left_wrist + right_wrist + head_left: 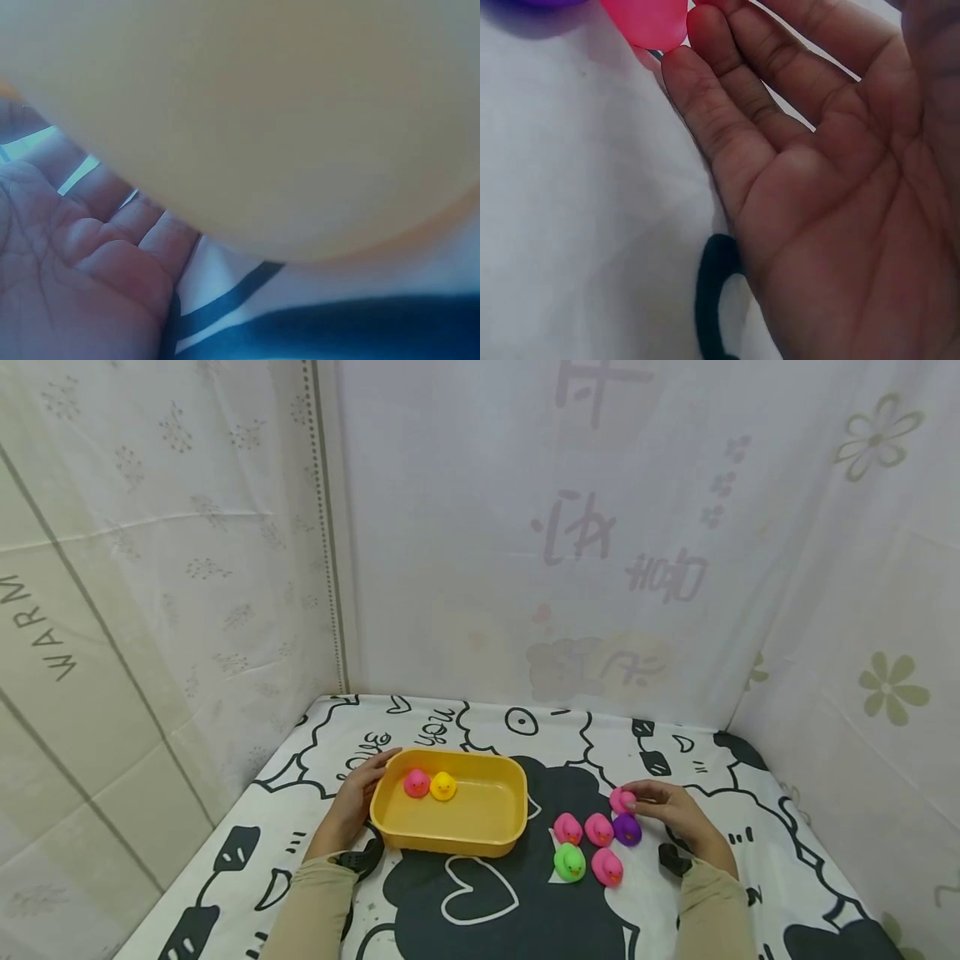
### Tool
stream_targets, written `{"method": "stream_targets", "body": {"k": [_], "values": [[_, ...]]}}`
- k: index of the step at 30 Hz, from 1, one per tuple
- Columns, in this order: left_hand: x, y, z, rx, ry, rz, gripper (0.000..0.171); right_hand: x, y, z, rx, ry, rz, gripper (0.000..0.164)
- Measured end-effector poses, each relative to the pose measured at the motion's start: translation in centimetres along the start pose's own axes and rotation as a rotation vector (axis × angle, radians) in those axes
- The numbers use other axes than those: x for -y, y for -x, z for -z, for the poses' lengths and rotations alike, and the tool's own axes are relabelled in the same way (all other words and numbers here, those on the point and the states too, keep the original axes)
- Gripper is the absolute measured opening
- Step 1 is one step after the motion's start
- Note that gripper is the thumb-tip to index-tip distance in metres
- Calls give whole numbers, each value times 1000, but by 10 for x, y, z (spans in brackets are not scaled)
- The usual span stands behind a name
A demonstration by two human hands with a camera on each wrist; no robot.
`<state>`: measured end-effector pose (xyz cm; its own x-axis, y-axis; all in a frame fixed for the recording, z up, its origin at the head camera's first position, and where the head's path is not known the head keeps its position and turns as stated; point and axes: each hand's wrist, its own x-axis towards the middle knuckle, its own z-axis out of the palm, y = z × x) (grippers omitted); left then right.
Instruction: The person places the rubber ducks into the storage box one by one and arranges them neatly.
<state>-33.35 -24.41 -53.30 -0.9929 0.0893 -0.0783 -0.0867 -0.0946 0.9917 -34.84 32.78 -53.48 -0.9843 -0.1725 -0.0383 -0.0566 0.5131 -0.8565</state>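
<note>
My left hand [364,789] rests along the left side of a yellow plastic basin [480,806], fingers against its outer wall. The left wrist view shows the fingertips hidden behind the basin. Inside sit a pink rubber duck [417,783] and a yellow rubber duck [443,787]. On the right, my right hand [678,814] pinches another pink rubber duck [622,800] in its fingertips, right beside a purple duck [627,830]. Nearby stand two pink ducks, one pink duck [567,828] left of the other pink duck [599,829].
In front of that row are a green duck [570,863] and a pink duck [607,867]. A black and white patterned cloth [330,818] covers the table. Printed curtains [450,568] enclose its back and sides.
</note>
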Motion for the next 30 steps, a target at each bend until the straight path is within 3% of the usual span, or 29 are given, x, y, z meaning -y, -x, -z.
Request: {"method": "stream_targets", "body": {"k": [15,30], "values": [[2,-1,0,-11,31,21,47,-2,-3,-5,-57,-31,-70,53],[3,-3,1,-3,31,13,48,2,-7,-7,-113,1,-62,59]]}}
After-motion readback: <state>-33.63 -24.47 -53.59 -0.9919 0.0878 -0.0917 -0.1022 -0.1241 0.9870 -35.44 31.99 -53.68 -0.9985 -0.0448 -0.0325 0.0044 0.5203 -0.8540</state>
